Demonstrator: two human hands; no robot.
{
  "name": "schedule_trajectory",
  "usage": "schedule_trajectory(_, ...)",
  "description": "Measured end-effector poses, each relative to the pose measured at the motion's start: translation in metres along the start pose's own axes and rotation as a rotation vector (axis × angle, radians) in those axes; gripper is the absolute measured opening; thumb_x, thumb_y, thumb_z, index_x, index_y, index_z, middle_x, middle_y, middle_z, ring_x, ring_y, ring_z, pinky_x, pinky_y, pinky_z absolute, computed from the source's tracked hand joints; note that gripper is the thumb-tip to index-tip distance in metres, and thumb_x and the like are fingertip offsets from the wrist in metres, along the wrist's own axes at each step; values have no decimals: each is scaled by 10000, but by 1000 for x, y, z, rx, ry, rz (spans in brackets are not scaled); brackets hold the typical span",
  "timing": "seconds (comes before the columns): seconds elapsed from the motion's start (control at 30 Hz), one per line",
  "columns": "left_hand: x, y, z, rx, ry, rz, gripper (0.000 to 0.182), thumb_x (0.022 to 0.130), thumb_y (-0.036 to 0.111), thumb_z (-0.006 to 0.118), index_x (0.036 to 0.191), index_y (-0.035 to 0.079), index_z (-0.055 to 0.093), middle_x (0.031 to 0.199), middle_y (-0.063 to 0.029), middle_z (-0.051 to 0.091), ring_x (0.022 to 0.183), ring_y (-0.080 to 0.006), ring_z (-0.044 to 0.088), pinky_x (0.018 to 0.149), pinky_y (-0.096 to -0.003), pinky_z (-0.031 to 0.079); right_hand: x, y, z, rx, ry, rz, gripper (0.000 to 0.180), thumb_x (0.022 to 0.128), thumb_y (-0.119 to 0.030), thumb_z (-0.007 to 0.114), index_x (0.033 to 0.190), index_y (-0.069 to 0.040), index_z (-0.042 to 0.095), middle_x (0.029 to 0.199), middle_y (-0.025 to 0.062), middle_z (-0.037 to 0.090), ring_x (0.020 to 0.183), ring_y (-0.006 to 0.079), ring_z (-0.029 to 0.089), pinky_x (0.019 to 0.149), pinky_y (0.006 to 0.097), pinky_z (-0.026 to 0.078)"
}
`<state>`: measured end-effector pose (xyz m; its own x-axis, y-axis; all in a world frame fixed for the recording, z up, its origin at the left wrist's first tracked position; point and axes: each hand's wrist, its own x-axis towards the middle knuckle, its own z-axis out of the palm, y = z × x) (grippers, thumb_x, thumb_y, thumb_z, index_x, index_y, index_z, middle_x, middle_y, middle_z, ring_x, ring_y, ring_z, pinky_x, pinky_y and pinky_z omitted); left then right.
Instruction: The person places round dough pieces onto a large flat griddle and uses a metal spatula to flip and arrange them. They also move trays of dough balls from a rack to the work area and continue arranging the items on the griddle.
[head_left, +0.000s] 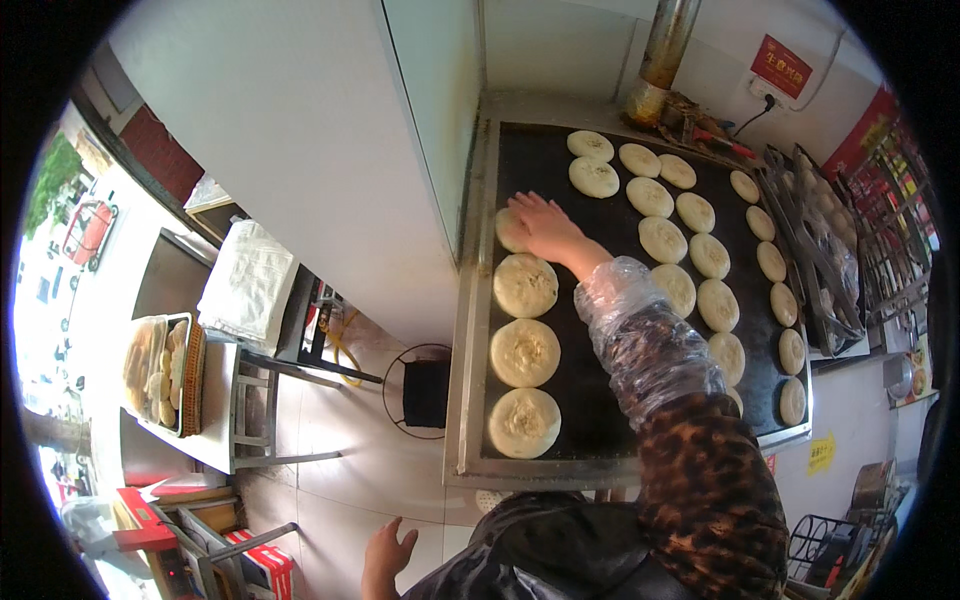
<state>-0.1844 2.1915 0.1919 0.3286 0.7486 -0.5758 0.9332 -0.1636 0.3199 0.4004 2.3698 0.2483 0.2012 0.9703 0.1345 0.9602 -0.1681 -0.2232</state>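
Note:
My right hand (546, 229) lies flat, palm down, over a round flatbread (512, 229) at the left edge of a black griddle (592, 330); its fingers cover part of the bread. A clear plastic sleeve cover wraps that forearm. Nearer to me in the same column are a flatbread with dark specks (525, 286) and more pale rounds. Several other flatbreads (663, 240) lie in columns across the middle and right of the griddle, some partly behind my arm. My left hand (390, 551) hangs beside my body, off the griddle, fingers apart, holding nothing.
The griddle has a raised metal rim (469, 360). A rusty flue pipe (660, 67) and a red-handled tool (724, 141) are behind it. Stacked trays of dough (814, 240) stand to the right. On the left are a wall panel, a round-framed stool (427, 394) and a wicker basket of breads (193, 379).

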Motion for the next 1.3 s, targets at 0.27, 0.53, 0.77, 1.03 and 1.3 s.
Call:
schedule_trajectory(0.27,-27,-5,-8,-20,-80,-191,594,864,457,624,1281,38,570,1209,-229,614,1151,-381,563,990,-447,435,46,150,1,-204,257,324,603,936,-442,509,1332,13,486,1420,234,431,1275,392,436,1057,445,374)
schedule_trajectory(0.53,-39,4,2,-17,-143,-326,604,861,466,622,1287,41,566,1218,-229,609,1156,-387,555,988,-447,437,57,152,14,-210,113,447,673,960,-468,458,1430,5,364,1503,198,339,1386,358,321,1105,476,305)
schedule_trajectory(0.77,-23,17,-9,-57,-29,-255,532,849,397,651,1238,38,599,1173,-192,641,1120,-360,582,954,-443,458,86,84,10,-176,11,220,638,980,-435,430,1459,-28,323,1545,152,282,1422,336,268,1130,458,276)
schedule_trajectory(1.03,-12,22,-13,-62,37,-234,501,837,362,672,1208,31,617,1164,-179,650,1109,-358,591,962,-427,458,95,74,5,-48,-9,30,591,981,-395,422,1432,-15,378,1507,211,325,1399,364,297,1148,452,254)
schedule_trajectory(1.3,-22,30,-21,-82,-55,-297,549,895,425,593,1274,28,567,1246,-212,595,1177,-373,543,997,-442,433,120,202,-6,-296,284,300,595,950,-420,504,1268,83,511,1357,276,475,1296,402,408,1086,450,340)
